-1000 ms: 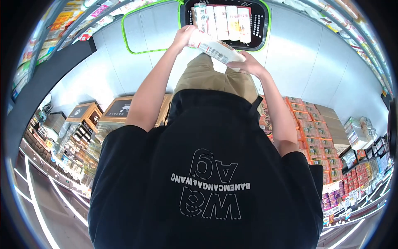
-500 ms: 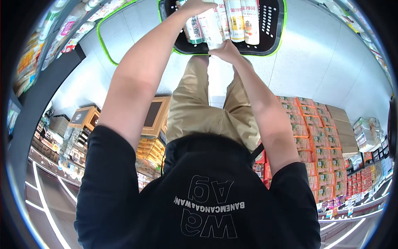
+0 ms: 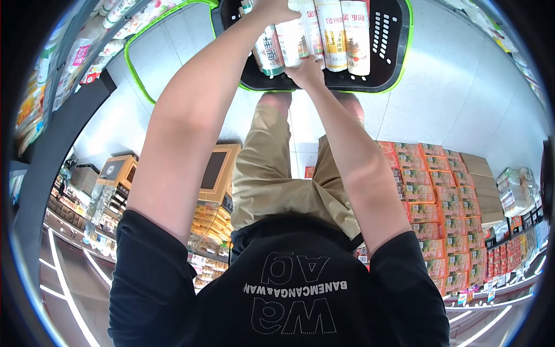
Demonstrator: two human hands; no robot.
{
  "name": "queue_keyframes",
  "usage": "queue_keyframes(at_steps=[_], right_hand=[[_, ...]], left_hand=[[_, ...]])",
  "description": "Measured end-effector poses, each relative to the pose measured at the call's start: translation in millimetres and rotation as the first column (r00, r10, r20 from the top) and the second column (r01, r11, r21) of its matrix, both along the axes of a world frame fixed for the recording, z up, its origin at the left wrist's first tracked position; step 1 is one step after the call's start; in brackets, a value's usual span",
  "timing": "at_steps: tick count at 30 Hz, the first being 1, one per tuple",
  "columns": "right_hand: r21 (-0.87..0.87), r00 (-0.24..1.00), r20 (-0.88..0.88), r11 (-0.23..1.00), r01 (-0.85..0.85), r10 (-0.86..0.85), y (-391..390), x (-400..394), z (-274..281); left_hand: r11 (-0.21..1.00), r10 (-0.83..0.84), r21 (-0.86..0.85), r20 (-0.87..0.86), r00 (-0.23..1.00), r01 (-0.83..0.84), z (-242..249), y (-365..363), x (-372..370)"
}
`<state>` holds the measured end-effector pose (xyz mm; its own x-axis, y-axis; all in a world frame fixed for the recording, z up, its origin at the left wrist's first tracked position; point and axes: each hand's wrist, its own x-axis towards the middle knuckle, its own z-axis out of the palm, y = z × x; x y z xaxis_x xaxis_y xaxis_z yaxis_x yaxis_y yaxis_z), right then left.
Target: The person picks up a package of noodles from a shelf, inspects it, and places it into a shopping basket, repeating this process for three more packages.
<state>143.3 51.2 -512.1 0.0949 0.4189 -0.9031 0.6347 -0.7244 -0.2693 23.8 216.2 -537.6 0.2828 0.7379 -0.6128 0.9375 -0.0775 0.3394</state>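
A black basket [image 3: 383,78] with a bright green rim sits on the floor and holds a row of white cylindrical packs of dried noodles. My left hand [image 3: 277,10] grips the upper end of one noodle pack [image 3: 293,41], with its fingertips bent over the side. At the lower end of that same pack, my right hand [image 3: 306,73] closes its fingers around it. To its left leans a green-and-white pack [image 3: 269,53]. On its right lie a reddish-labelled pack [image 3: 313,29], a yellow-labelled pack [image 3: 333,36] and another white pack [image 3: 356,43]. The basket's far side is out of frame.
The basket's green handle [image 3: 128,62] rests folded out to the left. Shelves of packaged goods [image 3: 87,55] run along the left. Behind me are stacked red-orange cartons [image 3: 428,196] on the right and a wooden display stand [image 3: 221,173] on the left.
The held noodle pack has settled straighter into the row beside the green-and-white pack, with both hands still on it. The basket appears lower in view as my head has shifted.
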Motion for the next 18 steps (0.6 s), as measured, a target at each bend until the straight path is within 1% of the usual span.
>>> queue_keyframes(at_steps=[1, 2, 3, 4, 5, 6, 7, 8, 9, 10, 11, 12, 13, 14, 15, 16, 17, 18], right_hand=[[0.015, 0.999, -0.014, 0.999, -0.047, 0.047, 0, 1, 2], [0.025, 0.999, -0.01, 0.998, -0.049, 0.05, -6, 1, -3], [0.043, 0.993, -0.01, 0.993, -0.113, 0.114, -11, 2, -7], [0.062, 0.984, -0.008, 0.982, -0.177, 0.177, -14, 4, -10], [0.028, 0.976, -0.034, 0.977, -0.212, 0.213, -10, 9, 3], [0.044, 0.976, -0.025, 0.976, -0.215, 0.216, -12, 16, 12], [0.095, 0.972, -0.017, 0.968, -0.233, 0.236, -18, 22, 16], [0.153, 0.967, -0.007, 0.956, -0.251, 0.255, -24, 30, 21], [0.25, 0.971, -0.025, 0.942, -0.225, 0.238, -30, 38, 25], [0.353, 0.973, -0.041, 0.915, -0.197, 0.225, -35, 51, 32], [0.283, 0.978, -0.129, 0.951, -0.123, 0.165, -32, 66, 48], [0.21, 0.972, -0.212, 0.976, -0.057, 0.102, -32, 84, 66], [0.367, 0.967, -0.23, 0.93, -0.016, 0.107, -48, 106, 66], [0.481, 0.988, -0.138, 0.868, 0.127, -0.069, -69, 122, 74], [0.448, 0.986, -0.127, 0.881, 0.152, -0.106, -78, 144, 94], [0.347, 0.998, 0.06, 0.937, -0.027, 0.007, -91, 171, 91], [0.399, 0.987, 0.092, 0.913, 0.083, -0.13, -111, 193, 88], [0.417, 0.991, 0.119, 0.909, 0.004, -0.059, -127, 222, 89]], left_hand=[[0.997, -0.043, 0.06, 0.023, 0.999, 0.041, -7, -4, -6], [0.989, -0.086, 0.122, 0.043, 0.995, 0.08, -10, -11, -10], [0.977, -0.065, 0.209, 0.069, 0.995, 0.049, -6, -21, -12], [0.974, -0.063, 0.223, 0.072, 0.995, 0.045, 0, -31, -13], [0.911, -0.103, 0.406, 0.061, 0.993, 0.07, 9, -41, -14], [0.813, -0.14, 0.576, 0.042, 0.989, 0.09, 22, -50, -15], [0.912, -0.052, 0.41, 0.105, 0.993, 0.005, 44, -60, -14], [0.97, 0.043, 0.231, 0.151, 0.988, -0.077, 67, -71, -14], [0.983, 0.108, 0.134, 0.151, 0.983, -0.128, 79, -86, -20], [0.983, 0.17, 0.043, 0.151, 0.974, -0.178, 89, -101, -25], [0.977, 0.208, -0.004, 0.184, 0.961, -0.211, 113, -114, -29], [0.946, 0.324, -0.028, 0.15, 0.934, -0.324, 114, -136, -37], [0.898, 0.437, -0.123, 0.369, 0.821, -0.423, 123, -156, -50], [0.848, 0.527, -0.241, 0.465, 0.712, -0.471, 135, -176, -59], [0.882, 0.463, -0.098, 0.356, 0.812, -0.461, 135, -203, -75], [0.859, 0.51, -0.227, 0.292, 0.809, -0.459, 144, -218, -92], [0.804, 0.548, -0.377, 0.169, 0.819, -0.46, 154, -234, -111], [0.763, 0.551, -0.465, 0.104, 0.828, -0.45, 163, -246, -126]])
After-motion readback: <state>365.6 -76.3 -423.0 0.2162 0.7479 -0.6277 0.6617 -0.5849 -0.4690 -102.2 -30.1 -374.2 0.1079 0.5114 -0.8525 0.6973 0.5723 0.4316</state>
